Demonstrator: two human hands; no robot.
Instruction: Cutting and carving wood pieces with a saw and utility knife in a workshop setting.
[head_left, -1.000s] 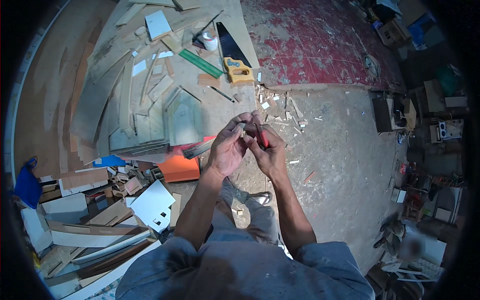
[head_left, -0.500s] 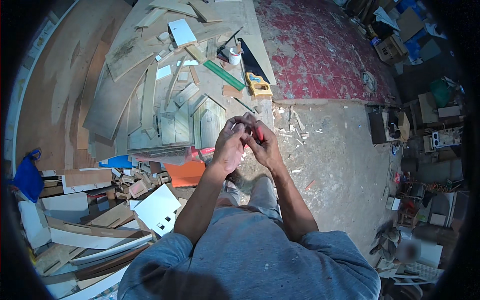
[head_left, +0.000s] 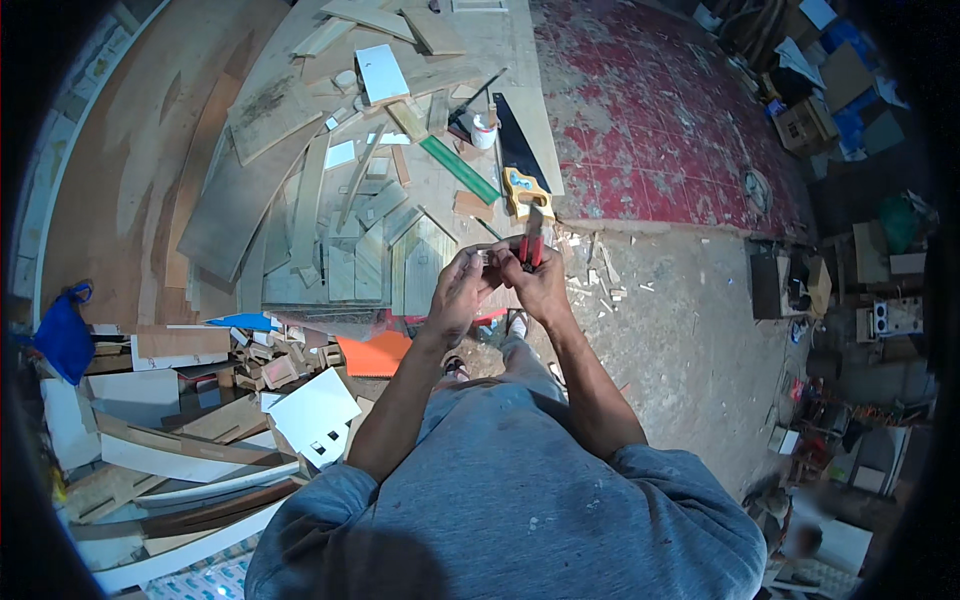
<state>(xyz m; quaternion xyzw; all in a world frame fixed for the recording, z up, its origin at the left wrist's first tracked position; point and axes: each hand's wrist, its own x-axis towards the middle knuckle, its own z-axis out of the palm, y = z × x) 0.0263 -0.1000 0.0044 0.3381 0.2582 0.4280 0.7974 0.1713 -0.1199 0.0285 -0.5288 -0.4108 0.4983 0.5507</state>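
Both my hands meet in front of my body, just off the table's near right corner. My right hand (head_left: 540, 287) is closed round a red-handled tool (head_left: 533, 245), which looks like pliers. Its grey metal end points away from me. At the fingertips of my left hand (head_left: 458, 298) is a small pale piece (head_left: 485, 257), too small to name for certain. My right fingertips reach close to that piece; whether they touch it I cannot tell. Left of the hands, a house-shaped wooden board (head_left: 420, 262) lies at the table's near edge.
On the table (head_left: 515, 60) lie wood offcuts, a green ruler (head_left: 460, 170), a handsaw with a yellow handle (head_left: 527, 192) and a white pot (head_left: 484, 131). Scrap boards (head_left: 190, 455) heap up at the lower left. Wood chips (head_left: 600, 270) litter the concrete floor at right.
The red-handled tool has turned up in my right hand, so its metal end now shows. The small pale piece has come into sight. The view has shifted slightly.
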